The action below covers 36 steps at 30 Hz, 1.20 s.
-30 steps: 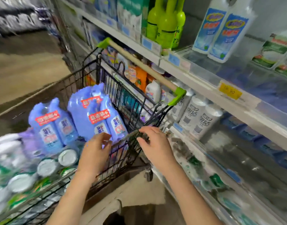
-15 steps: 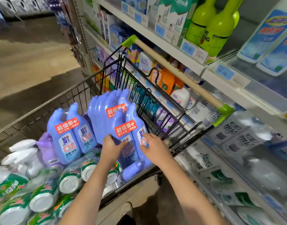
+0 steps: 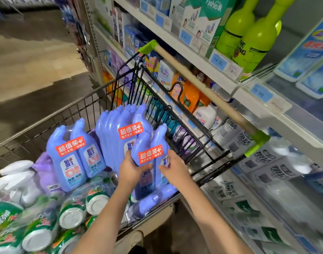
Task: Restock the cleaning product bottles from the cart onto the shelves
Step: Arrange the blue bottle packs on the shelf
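Observation:
A wire shopping cart (image 3: 94, 107) holds several twin packs of blue cleaner bottles with red stickers. The nearest twin pack (image 3: 151, 143) stands upright at the cart's near right corner. My left hand (image 3: 130, 168) grips its left side, thumb across the front. My right hand (image 3: 174, 166) holds its right side with fingers curled onto the bottle. Another twin pack (image 3: 74, 153) stands further left, and a row of packs (image 3: 118, 129) stands behind the held one.
Green and white canisters (image 3: 71, 215) and white spray bottles (image 3: 14, 173) fill the cart's near left. The cart handle (image 3: 202, 85) lies against the shelves (image 3: 202, 66) on the right, which carry green bottles (image 3: 256, 39), orange bottles (image 3: 191, 96) and white bottles (image 3: 235, 142). Open aisle floor lies left.
Both hands left the cart's rim, reached into the cart and took hold of the nearest blue twin pack, one hand on each side. The view moved closer to the cart.

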Motion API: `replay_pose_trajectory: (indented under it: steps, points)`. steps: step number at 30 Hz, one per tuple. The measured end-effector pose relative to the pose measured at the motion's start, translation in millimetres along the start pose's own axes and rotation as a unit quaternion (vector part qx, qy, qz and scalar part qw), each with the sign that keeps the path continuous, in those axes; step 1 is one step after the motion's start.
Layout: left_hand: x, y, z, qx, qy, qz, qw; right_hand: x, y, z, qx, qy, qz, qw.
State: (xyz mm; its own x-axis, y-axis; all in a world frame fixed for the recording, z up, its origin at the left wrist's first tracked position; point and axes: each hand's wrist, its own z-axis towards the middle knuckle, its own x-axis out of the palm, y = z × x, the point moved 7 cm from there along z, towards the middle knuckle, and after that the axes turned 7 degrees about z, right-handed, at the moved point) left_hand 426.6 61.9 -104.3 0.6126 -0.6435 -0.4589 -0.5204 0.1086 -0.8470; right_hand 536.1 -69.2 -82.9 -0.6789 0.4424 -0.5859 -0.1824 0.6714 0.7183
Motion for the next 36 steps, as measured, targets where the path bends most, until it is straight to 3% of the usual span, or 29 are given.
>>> replay_pose_trajectory:
  steps: [5, 7, 11, 14, 21, 27, 29, 31, 33, 36]
  points:
    - [-6, -16, -21, 0.016, -0.010, 0.139, 0.990, -14, -1, 9, -0.020, -0.004, 0.091, 0.996]
    - [-18, -27, -26, 0.043, -0.032, 0.167, 0.984, -16, -5, 12, 0.001, 0.032, 0.144, 0.989]
    - [-57, -44, -25, 0.081, -0.018, 0.069, 0.994, -8, 2, 16, 0.008, 0.117, 0.247, 0.962]
    - [-78, -41, -16, 0.066, 0.021, -0.033, 0.997, -6, 24, 16, -0.030, 0.120, 0.289, 0.949]
    - [-90, -15, -1, 0.061, 0.039, -0.123, 0.990, 8, 50, 16, -0.070, 0.099, 0.266, 0.956]
    - [-91, 3, 9, 0.047, 0.086, -0.134, 0.986, 11, 59, 5, -0.076, 0.030, 0.154, 0.985]
    - [-106, 21, 18, -0.003, 0.031, -0.176, 0.984, 12, 63, 3, -0.076, 0.012, 0.139, 0.987]
    - [-141, 59, 30, -0.071, -0.123, -0.215, 0.966, 13, 70, 2, -0.078, 0.015, 0.124, 0.989]
    - [-176, 101, 39, -0.104, -0.268, -0.130, 0.949, 13, 75, 2, -0.081, 0.018, 0.117, 0.990]
    - [-197, 149, 63, -0.183, -0.275, 0.050, 0.942, 11, 78, -1, -0.075, 0.026, 0.126, 0.989]
